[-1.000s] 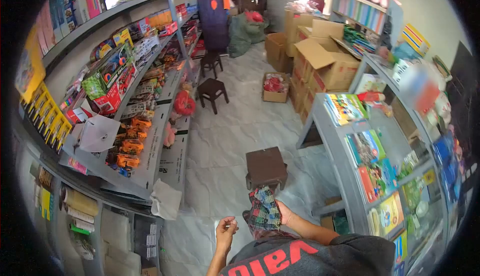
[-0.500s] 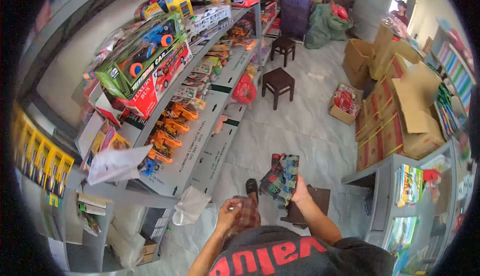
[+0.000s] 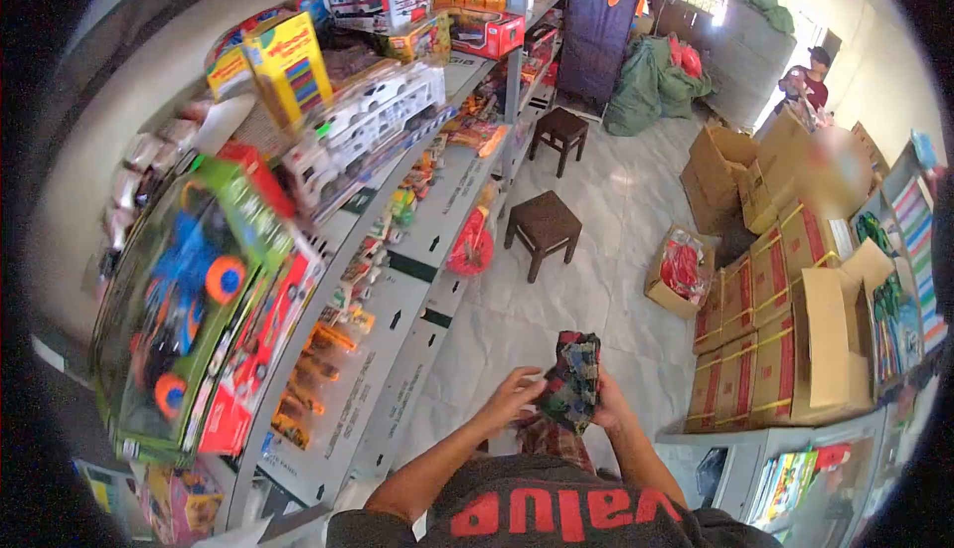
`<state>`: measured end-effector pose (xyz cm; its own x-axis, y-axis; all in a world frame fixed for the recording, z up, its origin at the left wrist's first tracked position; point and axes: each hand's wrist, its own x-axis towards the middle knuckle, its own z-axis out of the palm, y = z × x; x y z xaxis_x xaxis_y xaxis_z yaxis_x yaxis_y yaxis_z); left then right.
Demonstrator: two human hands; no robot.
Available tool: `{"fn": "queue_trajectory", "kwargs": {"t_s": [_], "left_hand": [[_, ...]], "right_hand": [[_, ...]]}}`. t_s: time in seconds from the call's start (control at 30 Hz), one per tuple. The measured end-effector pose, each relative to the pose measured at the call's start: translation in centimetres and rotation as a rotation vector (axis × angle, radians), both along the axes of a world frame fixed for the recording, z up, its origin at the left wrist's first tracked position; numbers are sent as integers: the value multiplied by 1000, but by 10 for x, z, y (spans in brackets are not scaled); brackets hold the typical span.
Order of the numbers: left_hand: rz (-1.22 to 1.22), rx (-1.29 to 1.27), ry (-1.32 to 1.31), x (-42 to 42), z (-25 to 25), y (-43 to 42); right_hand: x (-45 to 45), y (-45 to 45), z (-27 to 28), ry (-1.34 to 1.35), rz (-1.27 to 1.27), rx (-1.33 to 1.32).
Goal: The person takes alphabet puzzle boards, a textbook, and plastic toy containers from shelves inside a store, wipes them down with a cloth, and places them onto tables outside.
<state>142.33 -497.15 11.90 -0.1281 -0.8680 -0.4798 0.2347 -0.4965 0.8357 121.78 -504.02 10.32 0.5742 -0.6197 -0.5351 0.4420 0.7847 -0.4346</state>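
Note:
A dark checkered cloth (image 3: pixel 573 381) in green, red and black hangs in front of my body, low in the view. My right hand (image 3: pixel 608 404) grips its right edge, with the fingers partly behind it. At the cloth's left side is my left hand (image 3: pixel 517 395), its fingers apart and the fingertips close to the fabric; whether they touch it is unclear. Left of my arms, a shelf (image 3: pixel 393 319) holds orange toy vehicles (image 3: pixel 323 349), a white toy truck (image 3: pixel 368 131) and a boxed blue toy car (image 3: pixel 179 300).
Two dark stools (image 3: pixel 545 230) stand on the tiled floor ahead. An open carton (image 3: pixel 684 268) with red packets and stacked cardboard boxes (image 3: pixel 760 349) are to the right. A person (image 3: pixel 807 86) in a cap is at the back right. Green sacks (image 3: pixel 646 86) lie near the far end.
The view has moved forward along the left shelf, past the near stool. My left hand has come up to the cloth and its fingers have opened. The cloth remains in my right hand.

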Motion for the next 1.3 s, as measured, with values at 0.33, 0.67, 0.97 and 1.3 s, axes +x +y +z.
{"fn": "queue_trajectory", "kwargs": {"t_s": [0.33,0.67,0.97,1.3], "left_hand": [[-135,-74,18,-119,-58,-268],[118,-298,-219,-157,-60,-486],[140,-328,-321,-97,-42,-696],[516,-720,-978,20,76,-933]], "right_hand": [[-100,-238,-45,30,-37,50],[-122,-482,-29,-87,71,96],[-86,-706,-56,-124,200,98],[-32,-938,-7,-294,266,61]]}}
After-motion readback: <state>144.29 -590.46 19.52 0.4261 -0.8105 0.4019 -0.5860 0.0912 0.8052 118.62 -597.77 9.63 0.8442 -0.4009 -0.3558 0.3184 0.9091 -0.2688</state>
